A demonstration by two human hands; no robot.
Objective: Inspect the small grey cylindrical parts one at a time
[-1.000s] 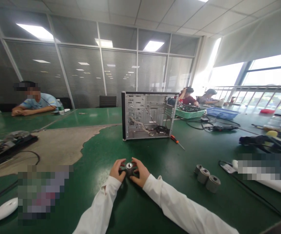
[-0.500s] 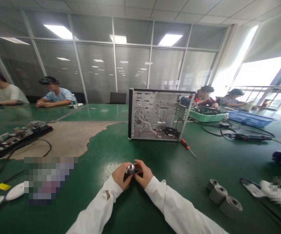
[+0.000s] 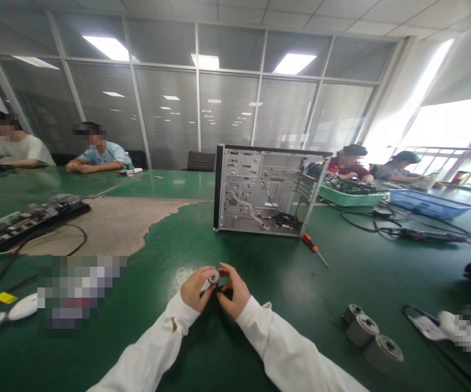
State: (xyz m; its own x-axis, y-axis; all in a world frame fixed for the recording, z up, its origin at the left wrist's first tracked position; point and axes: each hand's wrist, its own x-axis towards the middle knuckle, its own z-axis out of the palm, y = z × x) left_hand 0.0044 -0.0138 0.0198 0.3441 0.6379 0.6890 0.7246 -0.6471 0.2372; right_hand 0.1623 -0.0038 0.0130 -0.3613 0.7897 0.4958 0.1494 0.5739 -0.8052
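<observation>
A small grey metal cylinder [image 3: 213, 278] with a round end face is held up just above the green table, its end turned towards me. My left hand [image 3: 196, 289] is closed around its left side, thumb below and fingers above. Curled in from the right, my right hand [image 3: 235, 291] has its fingertips against the cylinder's right side, with the thumb lower down. The fingers hide most of the cylinder's body. Off to the right, three larger metal cylinders [image 3: 364, 328] with dark centres stand touching in a row.
An open computer case [image 3: 268, 188] stands ahead, with an orange-handled screwdriver [image 3: 309, 243] by its right corner. A green basket [image 3: 352, 196] and a blue basket [image 3: 431, 204] lie behind on the right, near cables. Circuit boards [image 3: 31, 220] lie left. Several people sit across the table.
Both hands have shifted slightly left with the cylinder. Its end face has tipped more towards me. The whole view has turned a little.
</observation>
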